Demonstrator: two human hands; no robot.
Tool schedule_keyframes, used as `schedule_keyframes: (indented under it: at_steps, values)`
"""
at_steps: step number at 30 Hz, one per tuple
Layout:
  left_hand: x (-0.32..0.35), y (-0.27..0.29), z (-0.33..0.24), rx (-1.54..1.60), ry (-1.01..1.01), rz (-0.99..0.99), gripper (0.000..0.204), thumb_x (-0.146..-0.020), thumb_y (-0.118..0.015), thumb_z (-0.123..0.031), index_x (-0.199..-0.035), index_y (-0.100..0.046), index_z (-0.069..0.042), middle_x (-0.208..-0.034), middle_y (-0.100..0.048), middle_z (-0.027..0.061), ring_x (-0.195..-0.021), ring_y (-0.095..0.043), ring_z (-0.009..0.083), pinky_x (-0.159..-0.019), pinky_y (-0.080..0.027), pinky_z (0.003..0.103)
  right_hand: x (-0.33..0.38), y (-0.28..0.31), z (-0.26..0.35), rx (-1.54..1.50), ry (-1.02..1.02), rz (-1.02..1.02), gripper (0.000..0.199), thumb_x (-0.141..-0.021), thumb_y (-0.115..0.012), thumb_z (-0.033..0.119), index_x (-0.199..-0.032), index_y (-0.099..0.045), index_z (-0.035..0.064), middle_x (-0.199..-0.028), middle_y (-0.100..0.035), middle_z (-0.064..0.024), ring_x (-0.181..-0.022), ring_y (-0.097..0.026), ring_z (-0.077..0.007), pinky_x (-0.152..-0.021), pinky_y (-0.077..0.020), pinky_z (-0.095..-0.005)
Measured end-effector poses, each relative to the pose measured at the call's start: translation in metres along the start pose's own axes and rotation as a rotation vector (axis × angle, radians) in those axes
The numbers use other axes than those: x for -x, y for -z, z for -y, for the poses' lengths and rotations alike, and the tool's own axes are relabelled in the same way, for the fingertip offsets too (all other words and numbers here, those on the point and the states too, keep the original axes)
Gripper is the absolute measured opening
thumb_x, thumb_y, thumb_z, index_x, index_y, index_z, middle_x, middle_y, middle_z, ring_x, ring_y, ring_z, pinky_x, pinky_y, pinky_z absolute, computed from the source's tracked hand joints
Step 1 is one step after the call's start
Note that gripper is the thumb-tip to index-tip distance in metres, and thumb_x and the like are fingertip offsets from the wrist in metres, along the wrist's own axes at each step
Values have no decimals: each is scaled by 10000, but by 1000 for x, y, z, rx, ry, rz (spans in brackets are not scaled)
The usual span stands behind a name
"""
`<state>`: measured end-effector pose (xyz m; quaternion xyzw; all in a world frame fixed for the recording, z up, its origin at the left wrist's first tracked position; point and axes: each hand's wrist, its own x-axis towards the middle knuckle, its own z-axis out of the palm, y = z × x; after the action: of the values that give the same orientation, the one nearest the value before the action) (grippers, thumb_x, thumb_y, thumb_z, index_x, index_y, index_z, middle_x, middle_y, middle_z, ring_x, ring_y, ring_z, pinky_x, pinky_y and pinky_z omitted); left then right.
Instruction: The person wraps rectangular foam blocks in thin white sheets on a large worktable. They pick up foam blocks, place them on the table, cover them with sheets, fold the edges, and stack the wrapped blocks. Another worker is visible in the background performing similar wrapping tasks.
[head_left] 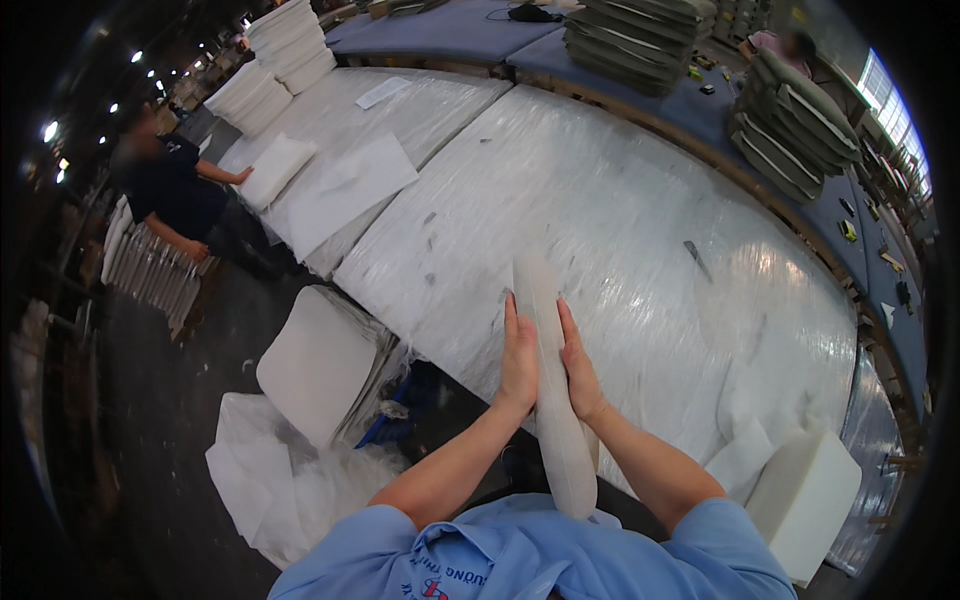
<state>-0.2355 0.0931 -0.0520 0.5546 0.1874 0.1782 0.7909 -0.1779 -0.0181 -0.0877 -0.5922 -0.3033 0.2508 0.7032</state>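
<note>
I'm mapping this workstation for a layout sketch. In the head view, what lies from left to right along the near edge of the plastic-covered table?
White foam cushion off the table's corner → left hand → folded white foam piece pressed between the palms → right hand → white foam block.

Factory floor, looks like a cushion or upholstery workshop. Evidence: long work tables wrapped in clear plastic film, set end to end in rows. Stacks of white foam slabs on the far-left table, piles of grey-green cushion covers on a blue-topped bench behind. More foam pads standing in a rack on the left, a white foam block at the near table edge, white wadding and sheet scraps on the dark concrete floor. Another worker in dark clothes handles a pad at the next table. High ceiling spotlights top left, industrial windows top right.
</note>
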Motion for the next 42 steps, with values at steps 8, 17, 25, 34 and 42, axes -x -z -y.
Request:
schedule_keyframes:
  at_steps: [8,17,25,34,42]
  values:
    - [96,17,20,-45,-112,61,787,-1108,-325,-473,-1640,32,-15,-1719,-13,165,-1577,-73,285,-1272,-90,397,62,-17,14,118,-66,68,788,-1085,-308,506,-1639,-77,-3,-1718,-84,-191,-1593,-57,-311,-1276,-49,-389]
    - [96,8,4,78,-17,49,796,-1105,-321,-485,-1641,39,-19,-1708,-67,171,-1557,-155,285,-1259,-157,392,66,-22,7,107,-6,32,828,-1075,-296,556,-1635,-87,-17,-1718,-77,-193,-1594,-55,-313,-1276,-43,-394]
    - [147,17,23,-1,-77,75,762,-1104,-311,-419,-1635,42,-1,-1699,-69,207,-1550,-184,313,-1247,-193,391,123,-38,20,164,-76,37,799,-1082,-308,507,-1626,-106,-43,-1712,-81,-216,-1590,-73,-339,-1275,-62,-401]
    - [157,29,19,-101,-85,69,740,-1097,-319,-349,-1623,35,32,-1680,-121,246,-1521,-257,340,-1231,-240,402,130,-40,18,215,-74,41,801,-1069,-342,487,-1621,-132,-53,-1704,-98,-239,-1588,-89,-354,-1273,-72,-420]
    - [163,24,28,-163,-151,85,772,-1092,-359,-369,-1622,28,37,-1670,-126,267,-1538,-212,361,-1240,-213,408,153,-49,18,208,6,-7,842,-1060,-362,512,-1618,-107,-65,-1700,-87,-251,-1590,-65,-357,-1272,-60,-423]
